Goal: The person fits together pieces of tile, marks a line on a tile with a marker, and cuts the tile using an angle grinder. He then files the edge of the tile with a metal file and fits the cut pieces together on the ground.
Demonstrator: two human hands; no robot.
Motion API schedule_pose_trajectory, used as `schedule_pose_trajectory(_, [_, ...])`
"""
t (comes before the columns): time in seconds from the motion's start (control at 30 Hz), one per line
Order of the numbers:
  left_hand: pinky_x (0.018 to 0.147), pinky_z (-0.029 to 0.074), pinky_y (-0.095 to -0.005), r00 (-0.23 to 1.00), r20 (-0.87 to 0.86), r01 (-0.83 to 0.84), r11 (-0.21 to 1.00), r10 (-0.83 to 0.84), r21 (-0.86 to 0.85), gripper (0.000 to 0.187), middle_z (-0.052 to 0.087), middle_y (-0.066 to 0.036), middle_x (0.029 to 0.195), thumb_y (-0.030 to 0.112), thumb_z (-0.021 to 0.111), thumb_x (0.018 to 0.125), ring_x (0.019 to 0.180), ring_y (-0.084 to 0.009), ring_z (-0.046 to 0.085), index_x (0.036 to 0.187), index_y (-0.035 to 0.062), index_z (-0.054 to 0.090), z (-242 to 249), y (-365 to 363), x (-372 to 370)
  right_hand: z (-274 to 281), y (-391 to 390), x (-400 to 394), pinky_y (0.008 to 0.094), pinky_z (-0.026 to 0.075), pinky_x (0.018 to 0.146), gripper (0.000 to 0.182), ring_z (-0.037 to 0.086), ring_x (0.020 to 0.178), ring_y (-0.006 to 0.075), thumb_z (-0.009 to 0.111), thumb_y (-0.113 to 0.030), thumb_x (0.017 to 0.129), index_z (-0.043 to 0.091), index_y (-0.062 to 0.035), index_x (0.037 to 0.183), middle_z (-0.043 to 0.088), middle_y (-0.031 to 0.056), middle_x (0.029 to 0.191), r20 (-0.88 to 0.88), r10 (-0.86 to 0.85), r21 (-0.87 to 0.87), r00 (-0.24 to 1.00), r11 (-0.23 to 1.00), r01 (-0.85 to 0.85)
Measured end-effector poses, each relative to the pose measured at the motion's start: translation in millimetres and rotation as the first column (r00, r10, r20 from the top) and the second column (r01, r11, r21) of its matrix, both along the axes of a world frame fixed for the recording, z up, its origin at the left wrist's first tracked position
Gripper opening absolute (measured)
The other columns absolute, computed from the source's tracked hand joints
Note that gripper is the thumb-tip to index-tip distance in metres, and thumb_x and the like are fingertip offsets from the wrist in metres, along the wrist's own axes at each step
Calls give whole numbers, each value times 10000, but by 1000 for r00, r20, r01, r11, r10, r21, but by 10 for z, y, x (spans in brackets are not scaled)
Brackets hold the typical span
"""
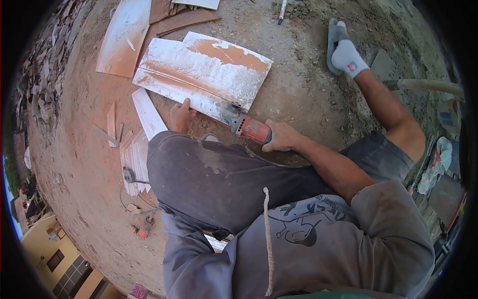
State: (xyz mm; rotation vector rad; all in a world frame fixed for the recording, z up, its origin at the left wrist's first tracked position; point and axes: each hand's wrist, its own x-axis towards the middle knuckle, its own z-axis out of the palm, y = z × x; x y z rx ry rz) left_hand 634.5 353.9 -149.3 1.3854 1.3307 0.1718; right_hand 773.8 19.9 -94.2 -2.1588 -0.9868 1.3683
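My right hand [281, 136] is wrapped round the rear body of a red angle grinder [255, 130]. The grinder's dusty head rests at the near edge of a large white tile [224, 57], by its right corner; the disc itself is hard to make out. White and orange-brown dust coats the tile, and a long line runs along its near side. My left hand [182, 117] is closed at the tile's near edge, left of the grinder, with the thumb at the rim and the other fingers partly hidden.
Another tile [122, 37] and brown offcuts [189, 20] lie beyond. Narrow tile strips [133, 162] are stacked left of my knee, near a round grey object [128, 174]. A marker [282, 11] lies far off. A red tool [145, 229] sits lower left. My sandalled foot [343, 55] is right.
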Motion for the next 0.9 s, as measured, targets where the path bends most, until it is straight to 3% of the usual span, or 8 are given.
schedule_pose_trajectory(0.2, [497, 512, -256, 999, 40, -5, 999, 4, 42, 340, 664, -139, 807, 256, 638, 939, 605, -173, 648, 908, -80, 602, -63, 0, -22, 16, -45, 28, 462, 492, 828, 683, 628, 935, 444, 771, -367, 604, 535, -17, 1141, 649, 280, 951, -16, -17, -22, 1000, 1000, 17])
schedule_pose_trajectory(0.9, [500, 518, -255, 999, 44, -18, 999, 17, 32, 332, 667, -140, 830, 248, 630, 944, 602, -173, 648, 919, -82, 607, -69, 5, -16, 21, -160, 19, 467, 501, 838, 692, 628, 950, 453, 740, -356, 611, 523, 9, 1157, 650, 297, 968, -14, -15, -5, 1000, 1000, 15])
